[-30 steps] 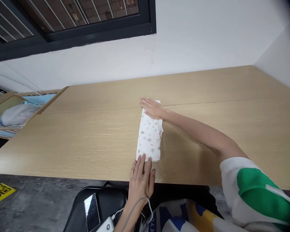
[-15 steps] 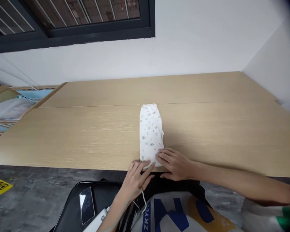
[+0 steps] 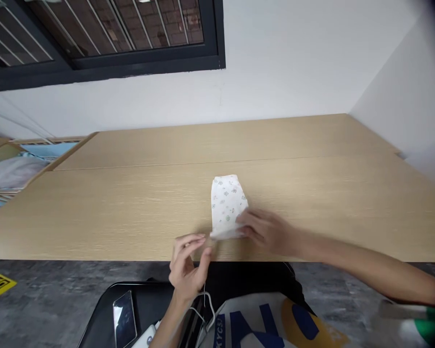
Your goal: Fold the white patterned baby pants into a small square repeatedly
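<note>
A white cloth (image 3: 226,198) with a small printed pattern lies folded on the wooden table, its near edge a little back from the table's front edge. My right hand (image 3: 270,232), blurred by motion, has its fingers closed on the cloth's near right side. Just left of the cloth's near left corner is my left hand (image 3: 189,263), palm partly turned up. Its thumb and fingers are apart, with nothing between them.
The wooden table (image 3: 130,212) runs along a white wall below a barred window (image 3: 130,29). A black chair (image 3: 94,319) at lower left holds a phone (image 3: 124,319) and a white device with a cable. At far left, a wooden crib-like frame (image 3: 54,164) contains bedding.
The cloth has become shorter, its near part folded up. My left hand has come off it to the left and opened. My right hand now grips its side. The view has shifted slightly.
</note>
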{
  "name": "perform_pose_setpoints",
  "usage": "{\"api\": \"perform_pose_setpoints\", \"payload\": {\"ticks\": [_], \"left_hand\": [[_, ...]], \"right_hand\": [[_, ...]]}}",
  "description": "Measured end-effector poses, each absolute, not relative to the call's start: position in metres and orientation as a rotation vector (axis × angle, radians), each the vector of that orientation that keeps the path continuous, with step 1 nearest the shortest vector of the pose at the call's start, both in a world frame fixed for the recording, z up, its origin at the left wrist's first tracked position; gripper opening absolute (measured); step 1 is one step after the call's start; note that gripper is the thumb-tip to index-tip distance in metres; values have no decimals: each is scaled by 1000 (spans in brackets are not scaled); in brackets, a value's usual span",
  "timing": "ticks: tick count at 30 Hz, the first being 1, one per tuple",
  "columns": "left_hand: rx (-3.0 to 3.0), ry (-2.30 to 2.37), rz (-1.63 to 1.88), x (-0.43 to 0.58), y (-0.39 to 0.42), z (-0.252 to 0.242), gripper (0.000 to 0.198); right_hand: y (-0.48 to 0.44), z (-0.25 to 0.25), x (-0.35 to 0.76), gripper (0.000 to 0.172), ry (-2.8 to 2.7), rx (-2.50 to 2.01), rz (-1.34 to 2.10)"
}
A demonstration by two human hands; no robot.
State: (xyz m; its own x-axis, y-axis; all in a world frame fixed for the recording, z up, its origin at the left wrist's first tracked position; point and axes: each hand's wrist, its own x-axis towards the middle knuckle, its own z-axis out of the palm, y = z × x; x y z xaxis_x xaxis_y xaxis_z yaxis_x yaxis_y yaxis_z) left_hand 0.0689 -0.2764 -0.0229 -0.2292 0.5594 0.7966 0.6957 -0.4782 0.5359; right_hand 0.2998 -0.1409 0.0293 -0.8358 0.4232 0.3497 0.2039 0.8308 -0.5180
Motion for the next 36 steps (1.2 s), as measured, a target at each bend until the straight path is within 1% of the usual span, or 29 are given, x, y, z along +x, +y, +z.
{"api": "perform_pose_setpoints", "payload": {"ticks": [2,4,6,9,12,15,18,20,22,24,26,31,36], "left_hand": [[-1728,-1569,-1840,70,-267,-21,19],[-1853,-1642,-1711,73,-259,-21,17],[-2074,-1782,-1409,80,-250,-25,23],[-2214,-1923,-918,94,-238,-41,40],[-2184,-1937,-687,106,-231,-62,48],[-2161,-1952,-609,111,-231,-75,51],[-2177,-1965,-581,110,-234,-76,56],[-2191,-1974,-570,110,-236,-75,60],[-2199,-1994,-569,111,-237,-73,60],[-2183,-2032,-587,112,-239,-72,56],[-2151,-2069,-600,113,-240,-72,53],[-2125,-2032,-555,114,-242,-72,49],[-2160,-2036,-483,112,-241,-69,58]], "right_hand": [[-106,37,287,26,-2474,-516,652],[-69,34,272,30,-2416,-587,625],[-33,22,257,30,-2409,-652,627],[9,-7,234,28,-2388,-763,684],[34,-33,219,28,-2402,-857,713],[40,-45,214,31,-2463,-948,654],[23,-43,214,41,-2486,-923,428],[-1,-38,213,50,-2548,-680,335],[-30,-34,211,58,-2648,-276,362],[-55,-33,209,62,-2702,89,434],[-72,-38,207,61,-2722,258,485],[-70,-55,209,60,-2779,187,525],[-36,-66,206,59,-2854,47,459]]}}
